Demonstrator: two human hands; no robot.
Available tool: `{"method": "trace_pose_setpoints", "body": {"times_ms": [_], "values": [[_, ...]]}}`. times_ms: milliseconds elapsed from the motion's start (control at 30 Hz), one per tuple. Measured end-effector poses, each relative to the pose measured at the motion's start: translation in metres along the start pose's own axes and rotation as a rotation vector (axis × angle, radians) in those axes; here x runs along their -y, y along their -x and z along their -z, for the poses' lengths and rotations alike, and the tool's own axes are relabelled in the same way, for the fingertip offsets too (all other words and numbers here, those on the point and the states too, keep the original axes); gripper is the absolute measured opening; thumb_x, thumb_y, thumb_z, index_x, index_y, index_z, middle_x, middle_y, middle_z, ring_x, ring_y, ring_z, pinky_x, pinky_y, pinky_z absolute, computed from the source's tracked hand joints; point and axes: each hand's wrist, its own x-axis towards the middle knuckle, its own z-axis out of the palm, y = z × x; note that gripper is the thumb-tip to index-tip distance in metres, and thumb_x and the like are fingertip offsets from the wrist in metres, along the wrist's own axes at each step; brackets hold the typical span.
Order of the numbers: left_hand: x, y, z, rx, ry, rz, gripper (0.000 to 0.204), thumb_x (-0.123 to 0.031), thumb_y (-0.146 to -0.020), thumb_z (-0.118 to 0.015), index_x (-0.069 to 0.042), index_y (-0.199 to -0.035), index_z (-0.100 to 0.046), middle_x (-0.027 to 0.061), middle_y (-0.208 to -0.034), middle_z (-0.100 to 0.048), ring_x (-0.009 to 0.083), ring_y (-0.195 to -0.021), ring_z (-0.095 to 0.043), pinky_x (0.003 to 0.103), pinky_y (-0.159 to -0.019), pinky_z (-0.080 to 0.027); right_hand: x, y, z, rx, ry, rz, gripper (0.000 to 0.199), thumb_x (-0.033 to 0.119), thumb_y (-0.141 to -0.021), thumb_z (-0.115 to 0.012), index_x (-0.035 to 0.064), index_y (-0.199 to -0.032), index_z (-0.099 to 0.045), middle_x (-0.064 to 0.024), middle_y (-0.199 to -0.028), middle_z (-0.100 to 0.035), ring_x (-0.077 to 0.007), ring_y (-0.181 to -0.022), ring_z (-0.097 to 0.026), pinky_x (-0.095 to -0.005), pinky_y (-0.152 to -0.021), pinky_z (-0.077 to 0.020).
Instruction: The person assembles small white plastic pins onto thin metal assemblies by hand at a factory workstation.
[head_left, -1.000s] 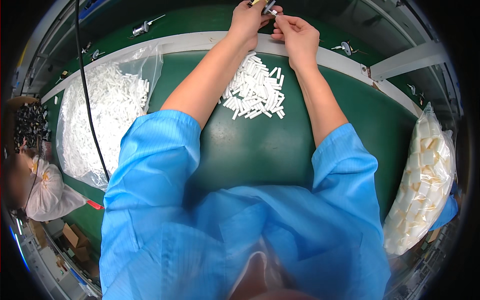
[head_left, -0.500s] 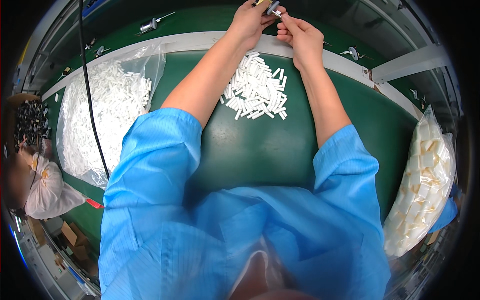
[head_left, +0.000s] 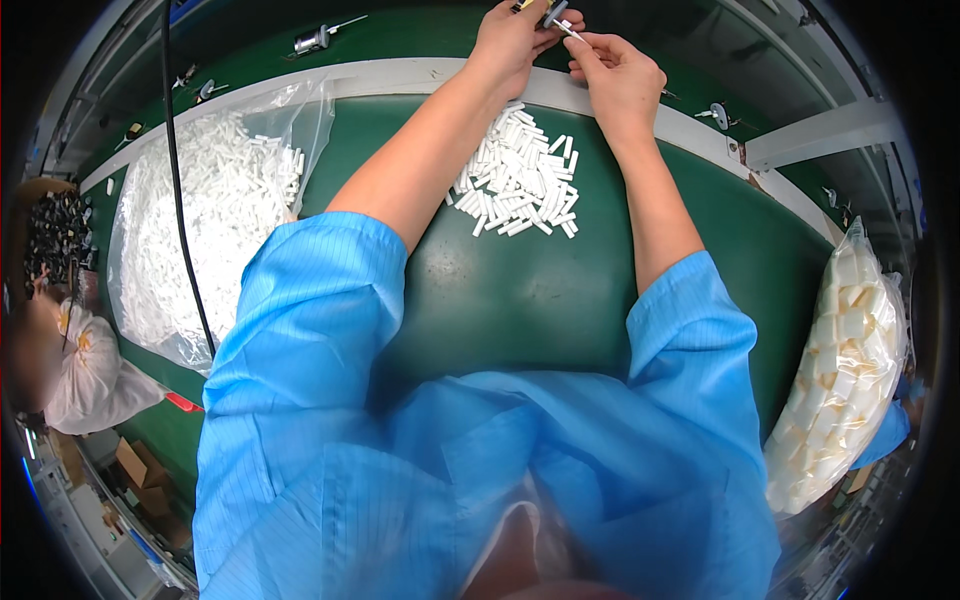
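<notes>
At the top edge, beyond the white rail, my left hand (head_left: 508, 48) is closed round a small motor (head_left: 554, 13) with a grey disc-like end; part of it is cut off by the frame. A thin shaft points from it toward my right hand (head_left: 622, 82), with a small white sleeve (head_left: 567, 27) by the disc. My right thumb and finger are pinched at the shaft's outer end; the exact contact is too small to make out. Below my hands, a loose pile of short white tubes (head_left: 520, 180) lies on the green table mat (head_left: 500, 300).
To the left lies a clear bag of white tubes (head_left: 200, 230), crossed by a black cable (head_left: 180, 200). A bag of cream-coloured blocks (head_left: 845, 360) rests at right. Motors (head_left: 312, 41) lie beyond the rail (head_left: 400, 75). Another person (head_left: 85, 370) is at far left.
My right hand has shifted slightly right and down, away from the motor's disc. The white sleeve and shaft now show between my hands. My left hand keeps its hold.
</notes>
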Motion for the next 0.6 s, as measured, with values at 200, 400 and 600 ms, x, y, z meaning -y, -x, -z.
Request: {"method": "trace_pose_setpoints", "body": {"times_ms": [200, 400, 600], "values": [[0.004, -0.006, 0.022, 0.396, 0.093, -0.135, 0.020, -0.020, -0.098, -0.045, -0.002, -0.099, -0.051, 0.0119, -0.093, -0.064, 0.0194, -0.085, -0.063, 0.032, -0.081, -0.049, -0.004, -0.005, -0.002, 0.071, -0.255, -0.043, 0.021, 0.016, -0.082, -0.070, -0.0029, -0.092, -0.069, -0.0066, -0.074, -0.069, -0.0101, -0.063, -0.065, -0.0208, -0.062, -0.0528], [0.003, 0.003, -0.007, 0.038, -0.076, -0.042, 0.017, -0.019, -0.097, -0.047, -0.002, -0.097, -0.052, 0.0107, -0.091, -0.064, 0.0185, -0.083, -0.062, 0.030, -0.075, -0.050, -0.003, 0.000, 0.003, 0.000, 0.206, 0.226, 0.018, 0.018, -0.082, -0.070, 0.0016, -0.090, -0.070, -0.0078, -0.072, -0.068, -0.0123, -0.062, -0.066, -0.0224, -0.059, -0.0511], [-0.002, 0.006, -0.010, 0.064, -0.170, -0.149, 0.013, -0.017, -0.095, -0.051, -0.005, -0.095, -0.055, 0.0087, -0.088, -0.063, 0.0172, -0.080, -0.062, 0.028, -0.072, -0.051, -0.001, -0.006, 0.008, 0.048, 0.311, 0.285, 0.018, 0.020, -0.082, -0.068, 0.0043, -0.091, -0.069, -0.0086, -0.077, -0.068, -0.0191, -0.067, -0.065, -0.0290, -0.064, -0.0501]]}}
